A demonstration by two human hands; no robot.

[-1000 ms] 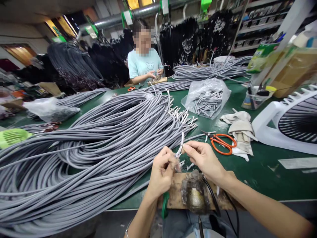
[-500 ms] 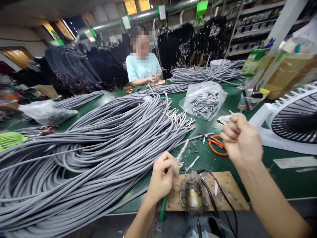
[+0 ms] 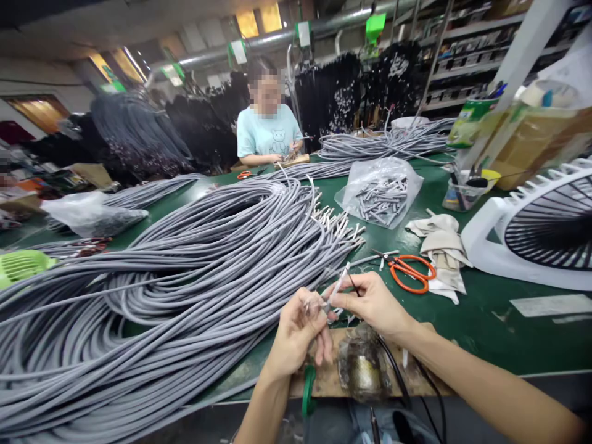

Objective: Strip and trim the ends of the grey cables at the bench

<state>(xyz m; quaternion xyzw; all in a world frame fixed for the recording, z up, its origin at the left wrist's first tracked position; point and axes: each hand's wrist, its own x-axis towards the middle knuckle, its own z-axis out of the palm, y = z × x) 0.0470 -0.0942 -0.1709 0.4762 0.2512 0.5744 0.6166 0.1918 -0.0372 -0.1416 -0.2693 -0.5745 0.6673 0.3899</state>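
My left hand (image 3: 296, 333) is closed around a grey cable end, with thumb and index pinched near its tip. From between the hands a pale strip (image 3: 341, 279) sticks up, and a thin dark wire (image 3: 354, 285) shows beside it. My right hand (image 3: 377, 305) meets the left and pinches the same cable end. Below both hands lies a wooden board (image 3: 324, 385) bearing a worn, glossy metal block (image 3: 363, 370) with black cords. Orange-handled scissors (image 3: 411, 274) lie just beyond my right hand. A big bundle of grey cables (image 3: 194, 277) spreads to the left.
A clear bag of short grey pieces (image 3: 382, 194) sits behind. Crumpled cloth (image 3: 444, 250), a white fan (image 3: 485, 240) and a cup of tools (image 3: 465, 191) stand at right. A green clamp (image 3: 308, 388) grips the board's edge. Across the table sits a person (image 3: 268, 132).
My right hand, a raised fist over the cloth at right, has come down and left to join my left hand at the cable end. The cloth now shows fully.
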